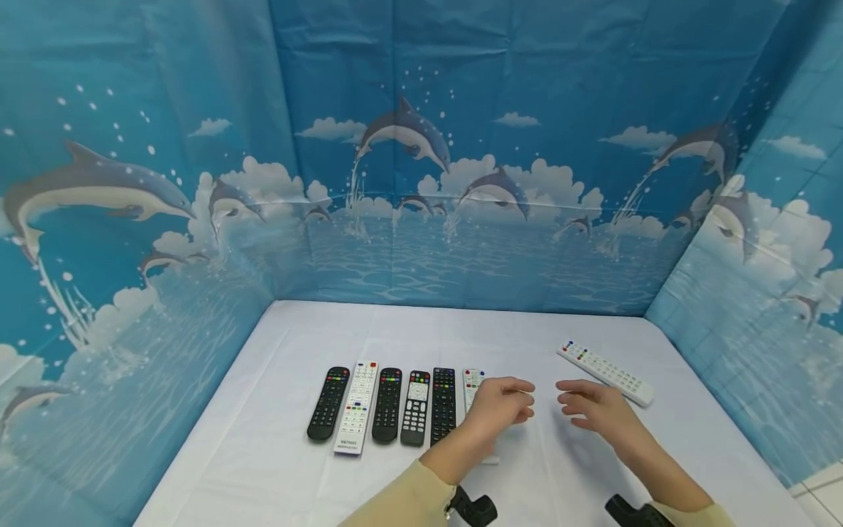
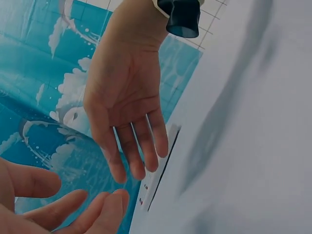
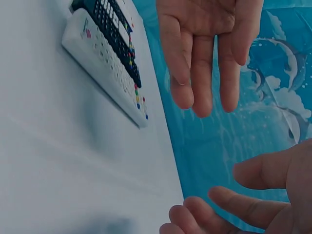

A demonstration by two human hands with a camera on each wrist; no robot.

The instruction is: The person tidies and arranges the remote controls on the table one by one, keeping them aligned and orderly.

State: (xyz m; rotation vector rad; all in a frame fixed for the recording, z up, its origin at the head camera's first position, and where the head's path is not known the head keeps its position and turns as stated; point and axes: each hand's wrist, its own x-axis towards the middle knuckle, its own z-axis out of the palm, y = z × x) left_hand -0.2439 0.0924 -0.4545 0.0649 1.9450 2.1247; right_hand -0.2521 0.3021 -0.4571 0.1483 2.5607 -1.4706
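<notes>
Both hands hover above the white table, palms facing each other, a gap between them and nothing held. My left hand (image 1: 495, 407) is over a white remote control (image 1: 470, 380) at the right end of a row, covering part of it. My right hand (image 1: 601, 414) is near another white remote control (image 1: 607, 372), which lies slanted at the right. In the left wrist view, the right hand (image 2: 127, 97) shows straight, slightly spread fingers. The right wrist view shows the left hand (image 3: 207, 53) with relaxed fingers, and the end white remote (image 3: 105, 66) beyond it.
Left of the end remote lie a black remote (image 1: 328, 404), a white remote (image 1: 357, 408), a second black remote (image 1: 387, 405), a black-and-grey remote (image 1: 416, 408) and a long black remote (image 1: 443, 399). A blue dolphin-print curtain (image 1: 421, 271) borders the white table (image 1: 263, 410) behind and at both sides.
</notes>
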